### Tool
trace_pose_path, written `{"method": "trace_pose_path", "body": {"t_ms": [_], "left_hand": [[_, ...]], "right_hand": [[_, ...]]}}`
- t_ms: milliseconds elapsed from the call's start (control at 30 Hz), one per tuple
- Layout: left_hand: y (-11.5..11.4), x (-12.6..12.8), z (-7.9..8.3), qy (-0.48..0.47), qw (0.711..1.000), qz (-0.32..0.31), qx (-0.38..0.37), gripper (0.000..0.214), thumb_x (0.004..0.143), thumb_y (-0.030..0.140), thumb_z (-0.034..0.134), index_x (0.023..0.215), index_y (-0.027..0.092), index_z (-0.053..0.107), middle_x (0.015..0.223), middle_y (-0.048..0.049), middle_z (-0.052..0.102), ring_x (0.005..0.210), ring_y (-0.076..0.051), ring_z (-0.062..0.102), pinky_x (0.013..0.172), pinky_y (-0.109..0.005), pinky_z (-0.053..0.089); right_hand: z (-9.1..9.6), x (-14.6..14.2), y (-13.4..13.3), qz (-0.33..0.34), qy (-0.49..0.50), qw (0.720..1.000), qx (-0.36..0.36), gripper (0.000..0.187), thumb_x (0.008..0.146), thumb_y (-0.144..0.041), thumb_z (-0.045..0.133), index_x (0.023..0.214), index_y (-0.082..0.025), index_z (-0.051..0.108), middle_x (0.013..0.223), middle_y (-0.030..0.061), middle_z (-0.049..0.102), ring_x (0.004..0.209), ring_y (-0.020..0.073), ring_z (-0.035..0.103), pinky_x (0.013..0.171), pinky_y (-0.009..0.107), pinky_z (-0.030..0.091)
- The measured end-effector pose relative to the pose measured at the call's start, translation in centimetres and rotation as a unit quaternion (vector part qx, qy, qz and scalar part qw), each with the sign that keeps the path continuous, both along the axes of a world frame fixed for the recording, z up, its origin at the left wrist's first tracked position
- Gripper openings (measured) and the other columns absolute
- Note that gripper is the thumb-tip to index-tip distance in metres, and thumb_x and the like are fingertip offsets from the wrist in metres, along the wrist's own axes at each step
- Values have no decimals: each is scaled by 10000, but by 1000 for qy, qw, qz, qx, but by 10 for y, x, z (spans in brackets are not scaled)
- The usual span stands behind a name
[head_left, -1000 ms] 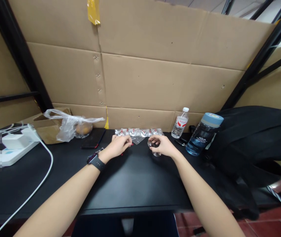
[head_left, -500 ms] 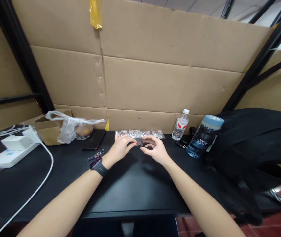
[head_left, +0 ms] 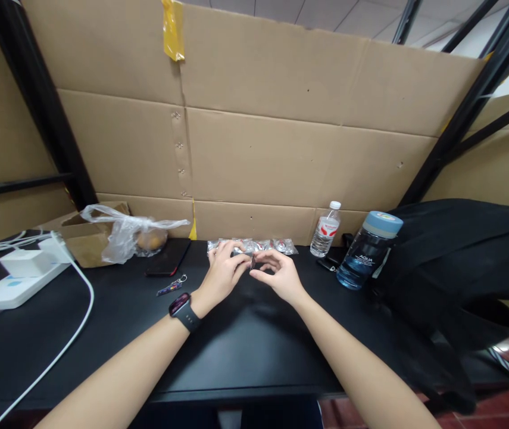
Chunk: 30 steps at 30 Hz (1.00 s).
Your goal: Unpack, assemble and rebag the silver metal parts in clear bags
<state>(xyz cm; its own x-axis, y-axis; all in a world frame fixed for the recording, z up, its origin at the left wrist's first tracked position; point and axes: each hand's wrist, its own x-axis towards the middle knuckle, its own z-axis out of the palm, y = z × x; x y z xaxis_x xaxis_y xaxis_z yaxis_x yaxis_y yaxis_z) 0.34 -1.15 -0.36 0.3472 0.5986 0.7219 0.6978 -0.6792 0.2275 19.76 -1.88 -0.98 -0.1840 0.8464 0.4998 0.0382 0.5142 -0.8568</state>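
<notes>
**Hands meeting at the far side of the table**

Both hands are now coming together, where a second ago they were working apart. The left hand [head_left: 222,274] and right hand [head_left: 278,275] are meeting fingertip to fingertip and pinching a small dark piece [head_left: 253,262] between them. It is too small to identify. The piece is being held just above the black table [head_left: 245,345], at 12 o'clock from the table's middle and just short of a row of clear packets [head_left: 276,245]. The packets are lying along the foot of the cardboard wall [head_left: 281,149].

A smartwatch [head_left: 181,305] is sitting on the left wrist, and a keychain [head_left: 171,286] is lying just beside it at 10 o'clock.

From the hands:
- **9 to 10 o'clock:** a dark phone [head_left: 168,257] is lying near, with a plastic bag [head_left: 129,232] beyond it resting against a cardboard box [head_left: 85,235].
- **Farther toward 9 o'clock:** a white power strip [head_left: 22,277] is sitting at the table's left edge, and its white cable [head_left: 71,333] is curving down toward 7 o'clock.
- **2 o'clock:** a small water bottle [head_left: 325,229] is standing upright by the wall.
- **3 o'clock:** a blue-lidded bottle [head_left: 368,250] is standing with a black bag [head_left: 455,262] crowding in behind it and covering the right edge.

Open tabletop is stretching from the hands toward 6 o'clock, between the forearms and out to the near edge.
</notes>
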Motion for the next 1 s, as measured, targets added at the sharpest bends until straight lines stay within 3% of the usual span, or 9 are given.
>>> {"method": "trace_pose_path", "body": {"t_ms": [233,367,533,733,867,1000], "left_hand": [[-4,-1,3,30,998,18,45,156,964,271,573,987,260,727,1246,-84,594,1191,-281,468,914,-438,341],[-6,0,4,23,998,26,54,157,962,278,575,991,258,728,1233,-89,596,1174,-282,476,922,-449,340],[-8,2,5,17,999,19,44,164,962,306,576,953,251,730,1216,-87,597,1161,-279,479,923,-448,343],[-3,-2,4,20,999,-18,26,155,958,286,583,902,240,720,1199,-69,609,1173,-265,475,949,-435,350],[1,-3,1,5,999,-39,8,170,969,263,560,895,228,708,1169,-65,617,1180,-252,474,971,-426,347],[3,-1,-3,0,999,-49,-19,184,972,273,549,876,224,699,1160,-59,609,1177,-246,467,1001,-433,338]], "right_hand": [[-1,-2,1,12,33,999,-30,317,637,-304,890,875,-191,713,1169,102,729,1011,268,722,911,411,581],[-2,0,4,38,41,998,-41,242,725,-352,833,887,-193,749,1144,95,737,996,262,727,953,440,576],[2,5,3,-5,-41,998,51,169,862,-362,711,929,-209,737,1076,87,724,952,230,711,905,396,582],[12,7,-3,-61,-199,960,185,117,941,-278,587,940,-215,685,1092,94,639,957,208,642,755,320,549],[16,7,-5,-77,-240,942,221,93,937,-246,571,967,-225,656,1156,101,593,1048,224,607,776,320,529],[16,7,-6,-72,-271,933,223,95,943,-226,538,969,-232,629,1100,96,588,1046,222,602,893,348,512]]}}
